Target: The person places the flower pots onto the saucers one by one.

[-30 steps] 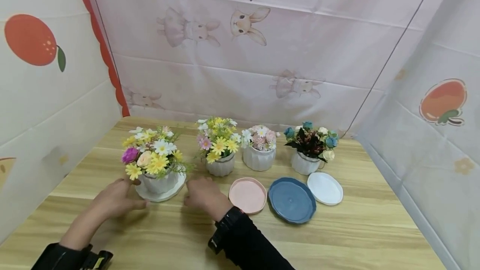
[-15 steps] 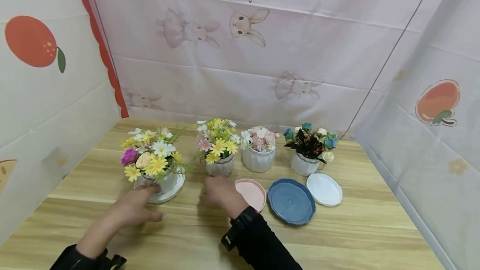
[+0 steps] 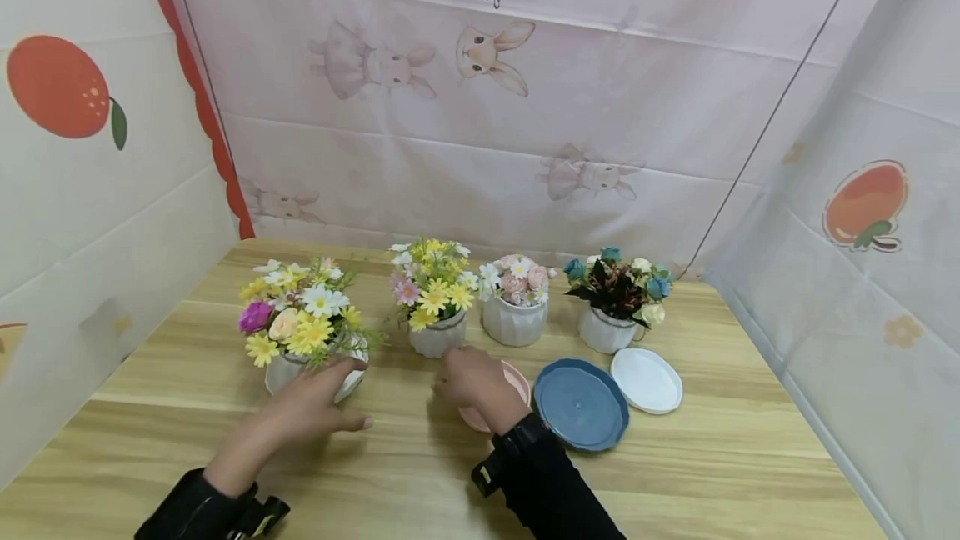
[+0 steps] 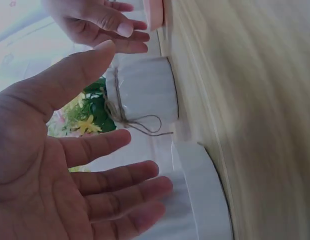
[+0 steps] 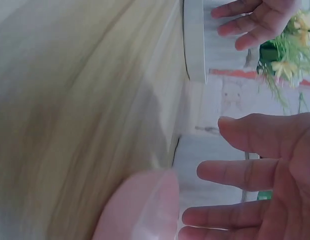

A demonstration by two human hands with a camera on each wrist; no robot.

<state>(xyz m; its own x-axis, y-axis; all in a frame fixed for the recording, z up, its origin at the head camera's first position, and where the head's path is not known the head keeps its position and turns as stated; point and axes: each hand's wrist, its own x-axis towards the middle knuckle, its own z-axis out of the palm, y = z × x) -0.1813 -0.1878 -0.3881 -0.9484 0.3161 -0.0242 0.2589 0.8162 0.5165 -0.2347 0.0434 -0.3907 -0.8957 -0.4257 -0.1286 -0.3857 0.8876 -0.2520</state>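
My left hand [image 3: 303, 408] is in front of the left flower pot [image 3: 281, 372], which stands on a white saucer [image 3: 354, 380] and carries yellow, white and purple blooms. Its fingers are spread and hold nothing in the left wrist view, with the white saucer's rim [image 4: 207, 185] just beyond the fingertips. My right hand [image 3: 474, 386] covers part of the pink saucer [image 3: 519, 382]. Straight fingers [image 5: 235, 172], gripping nothing, show in the right wrist view beside the pink saucer [image 5: 140, 210]. Just behind that hand stands a ribbed white pot [image 3: 437, 340] of yellow daisies, tied with twine.
A blue saucer [image 3: 581, 404] and a small white saucer [image 3: 647, 380] lie to the right on the wooden table [image 3: 720, 457]. Behind them stand a white pot of pink flowers [image 3: 514, 323] and a pot of blue and cream roses [image 3: 606, 332]. Printed cloth walls enclose three sides.
Both hands have moved right. The left has slid across the front of the left pot, and the right has gone from beside that pot's saucer to the pink saucer.
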